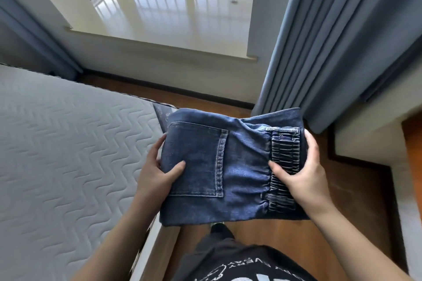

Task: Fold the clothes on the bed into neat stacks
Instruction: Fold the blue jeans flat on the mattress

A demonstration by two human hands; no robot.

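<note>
Folded blue denim trousers point(228, 166) held in mid-air at frame centre, above the wooden floor point(356, 189), just off the bed point(68, 143) at 9 o'clock. Left hand point(157, 173) gripping the pocket side, thumb on top. Right hand point(301, 171) gripping the elastic waistband at 3 o'clock. Probably soft yet thick, moderately heavy; best supported from both ends to keep the folds together.

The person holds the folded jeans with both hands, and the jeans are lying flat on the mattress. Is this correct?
Not quite. The head view shows the left hand and right hand gripping the folded jeans, but the jeans are held up in the air beside the mattress, above the wooden floor, not lying flat on it.
</note>
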